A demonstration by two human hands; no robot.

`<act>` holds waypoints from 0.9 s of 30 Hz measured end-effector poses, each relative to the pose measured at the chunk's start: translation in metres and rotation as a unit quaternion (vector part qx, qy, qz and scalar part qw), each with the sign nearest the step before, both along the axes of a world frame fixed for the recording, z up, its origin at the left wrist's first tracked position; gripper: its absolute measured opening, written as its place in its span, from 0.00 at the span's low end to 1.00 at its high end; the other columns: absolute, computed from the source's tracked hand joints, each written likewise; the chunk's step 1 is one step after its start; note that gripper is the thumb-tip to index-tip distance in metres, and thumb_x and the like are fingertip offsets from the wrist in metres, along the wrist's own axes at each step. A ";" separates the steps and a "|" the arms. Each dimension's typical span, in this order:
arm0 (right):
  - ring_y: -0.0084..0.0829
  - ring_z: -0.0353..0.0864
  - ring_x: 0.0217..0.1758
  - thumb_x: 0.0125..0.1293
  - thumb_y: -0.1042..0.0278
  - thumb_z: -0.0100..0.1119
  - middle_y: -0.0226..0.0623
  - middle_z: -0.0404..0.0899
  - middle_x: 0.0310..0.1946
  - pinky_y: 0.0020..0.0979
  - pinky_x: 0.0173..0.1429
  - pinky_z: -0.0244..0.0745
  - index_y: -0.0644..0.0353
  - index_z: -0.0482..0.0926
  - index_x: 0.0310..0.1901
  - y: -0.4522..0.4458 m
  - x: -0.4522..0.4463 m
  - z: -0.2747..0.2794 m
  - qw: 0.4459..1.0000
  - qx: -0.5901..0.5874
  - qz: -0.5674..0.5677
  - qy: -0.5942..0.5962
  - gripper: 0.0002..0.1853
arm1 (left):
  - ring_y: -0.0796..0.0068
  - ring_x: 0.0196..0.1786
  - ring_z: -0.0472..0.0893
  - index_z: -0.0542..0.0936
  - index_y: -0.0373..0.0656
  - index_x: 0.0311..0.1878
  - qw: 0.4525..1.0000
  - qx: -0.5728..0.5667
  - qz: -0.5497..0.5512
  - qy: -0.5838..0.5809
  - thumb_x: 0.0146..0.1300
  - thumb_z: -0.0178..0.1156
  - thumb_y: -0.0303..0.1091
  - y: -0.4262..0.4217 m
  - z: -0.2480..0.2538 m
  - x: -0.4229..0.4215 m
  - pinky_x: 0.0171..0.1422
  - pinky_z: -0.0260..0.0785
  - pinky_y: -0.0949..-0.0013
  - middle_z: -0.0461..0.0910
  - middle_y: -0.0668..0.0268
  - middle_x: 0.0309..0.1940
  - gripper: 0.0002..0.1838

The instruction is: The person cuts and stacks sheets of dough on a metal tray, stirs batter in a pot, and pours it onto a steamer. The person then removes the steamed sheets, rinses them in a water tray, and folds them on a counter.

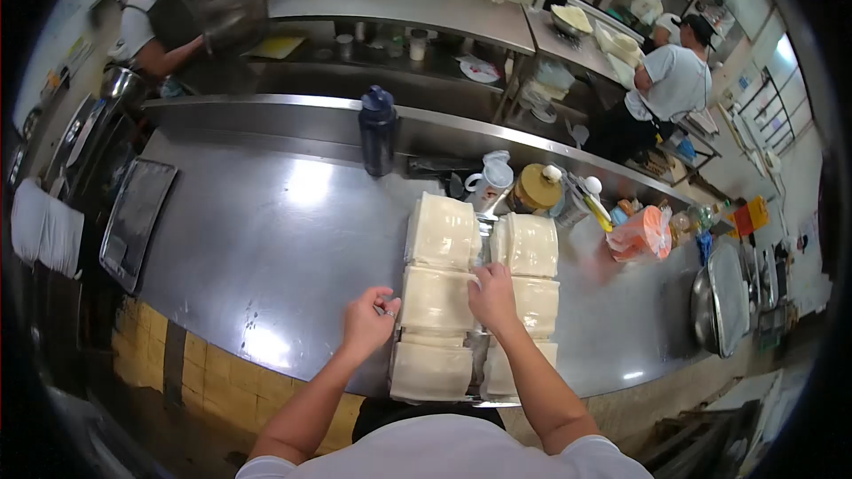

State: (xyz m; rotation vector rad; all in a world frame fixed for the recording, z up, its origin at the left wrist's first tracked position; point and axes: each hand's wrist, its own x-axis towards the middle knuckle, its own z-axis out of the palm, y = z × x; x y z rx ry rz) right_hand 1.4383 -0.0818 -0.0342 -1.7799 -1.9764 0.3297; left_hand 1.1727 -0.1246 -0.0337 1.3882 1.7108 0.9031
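Stacks of pale, flat, glossy sheets lie in two columns on a metal tray. My left hand, with a ring on one finger, is beside the left edge of the middle-left stack. Its fingers are curved and a little apart, with nothing visible in them. Over the gap between the columns is my right hand, its fingers drawn together at that stack's right edge. What they pinch, if anything, is too small to tell. My right hand and forearm partly cover the right column.
On the steel table stand a dark bottle, a pitcher, a brown-lidded jar and an orange bag. A black tray is at left, metal bowls at right. Co-workers stand beyond.
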 end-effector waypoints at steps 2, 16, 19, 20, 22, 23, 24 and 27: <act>0.52 0.78 0.55 0.63 0.71 0.67 0.51 0.80 0.48 0.46 0.62 0.75 0.62 0.86 0.51 -0.024 -0.011 0.006 0.999 0.008 0.021 0.037 0.15 | 0.62 0.32 0.85 0.85 0.40 0.49 1.000 0.012 -0.003 0.003 0.64 0.71 0.38 -0.021 0.003 -0.002 0.40 0.77 0.59 0.87 0.57 0.31 0.15; 0.53 0.83 0.49 0.64 0.69 0.67 0.52 0.83 0.44 0.46 0.55 0.79 0.63 0.86 0.49 -0.200 -0.100 0.038 0.908 -0.148 0.337 0.201 0.13 | 0.64 0.40 0.88 0.85 0.41 0.54 0.988 -0.047 0.135 -0.051 0.67 0.69 0.38 -0.241 -0.004 0.002 0.48 0.80 0.61 0.89 0.57 0.38 0.16; 0.53 0.84 0.47 0.64 0.69 0.66 0.52 0.84 0.43 0.46 0.53 0.80 0.63 0.86 0.49 -0.220 -0.116 0.035 0.887 -0.179 0.380 0.194 0.13 | 0.65 0.42 0.88 0.85 0.40 0.54 0.977 -0.064 0.186 -0.084 0.67 0.69 0.39 -0.284 -0.023 -0.010 0.49 0.80 0.61 0.89 0.57 0.39 0.17; 0.53 0.84 0.46 0.64 0.69 0.66 0.52 0.84 0.42 0.46 0.53 0.80 0.64 0.86 0.49 -0.223 -0.124 0.038 0.879 -0.184 0.397 0.190 0.13 | 0.66 0.41 0.88 0.85 0.40 0.54 0.972 -0.072 0.203 -0.097 0.68 0.69 0.39 -0.294 -0.027 -0.015 0.49 0.80 0.62 0.89 0.57 0.39 0.16; 0.52 0.85 0.45 0.65 0.69 0.66 0.52 0.84 0.42 0.46 0.52 0.80 0.64 0.86 0.49 -0.233 -0.139 0.044 0.864 -0.197 0.428 0.179 0.13 | 0.69 0.40 0.87 0.85 0.39 0.54 0.966 -0.045 0.234 -0.102 0.68 0.70 0.37 -0.314 -0.031 -0.026 0.49 0.79 0.64 0.89 0.59 0.38 0.16; 0.49 0.86 0.44 0.66 0.69 0.66 0.51 0.84 0.42 0.43 0.51 0.81 0.64 0.86 0.50 -0.238 -0.147 0.045 0.857 -0.196 0.445 0.169 0.13 | 0.71 0.40 0.86 0.85 0.39 0.54 0.962 -0.032 0.250 -0.104 0.68 0.70 0.37 -0.324 -0.033 -0.031 0.48 0.79 0.64 0.89 0.60 0.38 0.16; 0.46 0.86 0.44 0.66 0.69 0.65 0.50 0.84 0.42 0.41 0.50 0.82 0.65 0.86 0.51 -0.241 -0.157 0.047 0.850 -0.194 0.463 0.159 0.14 | 0.71 0.39 0.86 0.85 0.38 0.53 0.958 -0.025 0.263 -0.107 0.68 0.69 0.37 -0.332 -0.035 -0.037 0.49 0.79 0.65 0.89 0.61 0.38 0.15; 0.43 0.88 0.43 0.67 0.69 0.65 0.49 0.85 0.42 0.38 0.50 0.82 0.66 0.86 0.51 -0.250 -0.196 0.050 0.826 -0.192 0.516 0.121 0.14 | 0.73 0.39 0.85 0.85 0.38 0.53 0.945 -0.010 0.306 -0.111 0.68 0.69 0.36 -0.354 -0.028 -0.063 0.49 0.79 0.65 0.88 0.62 0.38 0.15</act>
